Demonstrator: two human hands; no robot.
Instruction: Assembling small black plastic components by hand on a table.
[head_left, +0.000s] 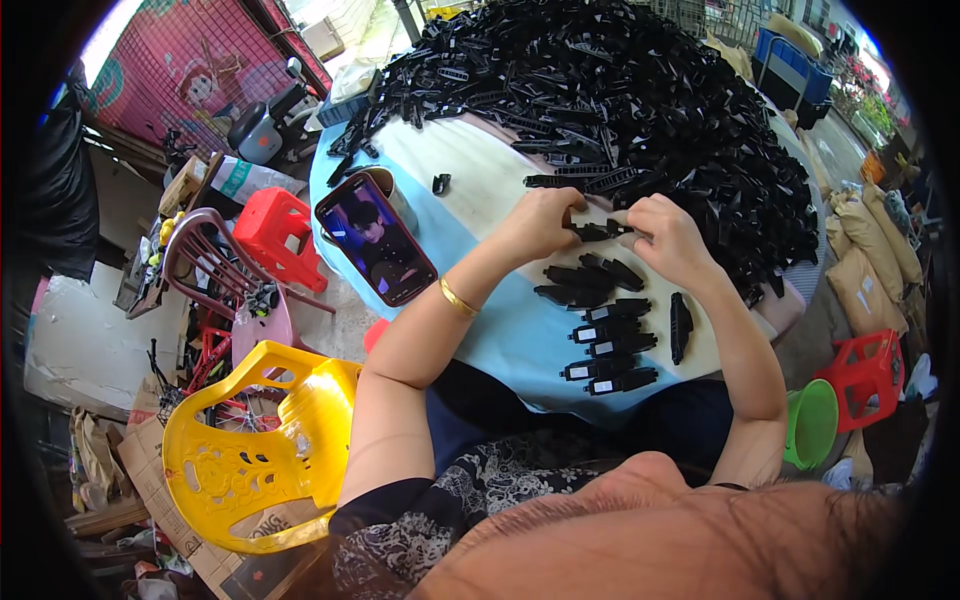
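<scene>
Between my two hands, just above the table, is a small black plastic part [597,231]. My left hand [545,222] pinches its left end, and a gold bangle circles that wrist. At the other end, the fingers of my right hand [668,236] close on the same part; their tips hide some of it. Right below my hands lie several loose black parts [590,278]. Closer to me, more black parts with pale labels [612,345] lie in a stacked row. A single long black part [681,328] rests to the right of that row.
A huge heap of black plastic parts [600,90] covers the table's far side. On the left, a phone [378,240] leans against a round container [400,200]. Around the table stand a yellow chair [250,470], red stools [275,235] and a green bucket [811,425].
</scene>
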